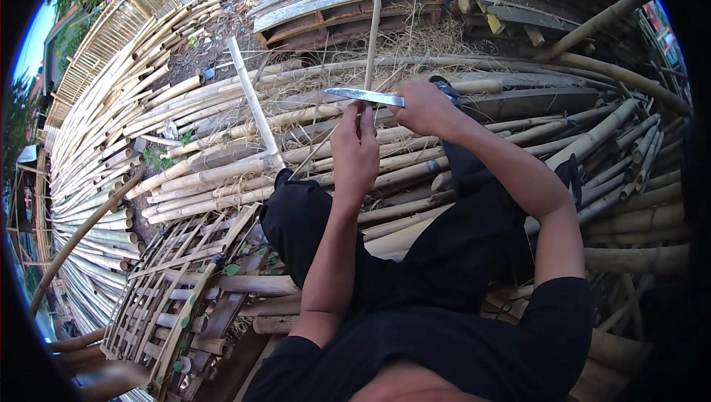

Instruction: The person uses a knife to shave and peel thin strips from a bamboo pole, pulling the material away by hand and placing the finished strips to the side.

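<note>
My right hand point(427, 108) is closed round a knife. The knife's bright metal blade point(355, 95) points left and lies across a thin bamboo strip point(375, 24). That strip stands lengthwise away from me, running up past the top of the view. My left hand point(355, 151) pinches its near end between thumb and fingers, just below the blade. Whether the edge is biting into the strip cannot be made out. The knife's handle is hidden inside my right fist. Both hands are above my knees, over a bed of bamboo poles.
Long bamboo poles point(222, 131) lie stacked in front and to the left. A pale split slat point(253, 98) leans near my left knee. At the back is a slatted wooden platform point(337, 13). A bamboo lattice point(167, 298) sits at lower left, and more poles point(629, 217) are piled on the right.
</note>
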Action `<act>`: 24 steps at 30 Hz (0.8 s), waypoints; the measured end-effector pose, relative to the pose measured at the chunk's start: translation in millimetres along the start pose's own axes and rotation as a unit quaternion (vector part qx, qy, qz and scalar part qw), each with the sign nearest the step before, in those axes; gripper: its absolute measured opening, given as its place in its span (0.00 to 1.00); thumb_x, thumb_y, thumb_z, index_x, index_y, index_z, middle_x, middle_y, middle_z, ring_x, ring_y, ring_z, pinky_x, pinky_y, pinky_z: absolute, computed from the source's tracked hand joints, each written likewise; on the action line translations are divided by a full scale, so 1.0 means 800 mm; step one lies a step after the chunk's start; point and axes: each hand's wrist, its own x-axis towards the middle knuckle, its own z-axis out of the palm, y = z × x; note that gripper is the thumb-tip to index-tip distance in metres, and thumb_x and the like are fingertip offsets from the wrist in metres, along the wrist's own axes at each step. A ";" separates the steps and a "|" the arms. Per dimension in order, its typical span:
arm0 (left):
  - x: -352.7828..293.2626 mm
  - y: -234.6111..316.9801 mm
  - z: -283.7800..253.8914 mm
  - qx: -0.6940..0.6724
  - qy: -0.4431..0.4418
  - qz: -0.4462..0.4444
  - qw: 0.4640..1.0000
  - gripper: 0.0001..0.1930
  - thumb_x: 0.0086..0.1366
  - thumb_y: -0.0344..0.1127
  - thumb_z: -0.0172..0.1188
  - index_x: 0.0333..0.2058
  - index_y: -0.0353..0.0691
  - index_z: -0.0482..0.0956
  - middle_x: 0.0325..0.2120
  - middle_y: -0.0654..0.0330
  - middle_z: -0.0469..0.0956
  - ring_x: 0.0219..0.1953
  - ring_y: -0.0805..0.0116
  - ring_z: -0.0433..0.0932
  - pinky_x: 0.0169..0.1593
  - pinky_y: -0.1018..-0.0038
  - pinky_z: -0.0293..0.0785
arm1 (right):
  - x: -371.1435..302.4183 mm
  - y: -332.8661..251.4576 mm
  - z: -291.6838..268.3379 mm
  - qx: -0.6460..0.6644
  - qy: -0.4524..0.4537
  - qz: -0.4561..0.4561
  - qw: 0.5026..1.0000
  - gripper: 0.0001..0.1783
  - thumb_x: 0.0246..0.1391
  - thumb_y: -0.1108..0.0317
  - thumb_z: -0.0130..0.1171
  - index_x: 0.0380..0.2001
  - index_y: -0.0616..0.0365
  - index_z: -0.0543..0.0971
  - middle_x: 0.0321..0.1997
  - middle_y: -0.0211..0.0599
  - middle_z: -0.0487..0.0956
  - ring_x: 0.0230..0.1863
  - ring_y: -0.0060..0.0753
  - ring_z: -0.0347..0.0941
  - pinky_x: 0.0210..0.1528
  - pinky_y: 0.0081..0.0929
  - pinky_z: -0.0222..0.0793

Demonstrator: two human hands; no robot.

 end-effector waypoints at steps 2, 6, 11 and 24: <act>-0.004 0.008 -0.001 0.024 0.020 0.017 0.999 0.11 0.67 0.29 0.47 0.44 0.28 0.72 0.22 0.48 0.72 0.19 0.65 0.62 0.26 0.70 0.63 | 0.002 -0.004 0.005 -0.007 0.000 0.017 1.000 0.14 0.47 0.60 0.55 0.25 0.64 0.77 0.29 0.55 0.76 0.38 0.58 0.72 0.43 0.46 0.67; -0.008 0.017 0.000 0.052 0.045 0.049 0.996 0.12 0.67 0.29 0.47 0.44 0.29 0.74 0.19 0.48 0.70 0.18 0.66 0.60 0.24 0.70 0.61 | 0.004 -0.015 -0.009 -0.023 -0.026 0.008 0.999 0.12 0.42 0.66 0.51 0.22 0.65 0.79 0.27 0.58 0.77 0.35 0.57 0.75 0.42 0.45 0.71; -0.011 0.008 -0.001 0.053 0.033 0.020 0.998 0.12 0.68 0.32 0.49 0.45 0.30 0.75 0.16 0.62 0.64 0.19 0.79 0.58 0.22 0.76 0.57 | 0.023 -0.004 -0.002 -0.065 0.016 -0.020 0.998 0.13 0.42 0.66 0.51 0.21 0.66 0.79 0.25 0.58 0.77 0.33 0.57 0.76 0.42 0.45 0.71; -0.015 0.005 -0.023 0.027 0.032 -0.023 0.999 0.16 0.67 0.30 0.51 0.50 0.26 0.71 0.29 0.53 0.79 0.27 0.78 0.71 0.31 0.78 0.69 | 0.022 0.019 -0.043 0.053 0.138 -0.012 0.989 0.18 0.49 0.59 0.54 0.22 0.67 0.79 0.20 0.56 0.76 0.28 0.56 0.75 0.34 0.45 0.69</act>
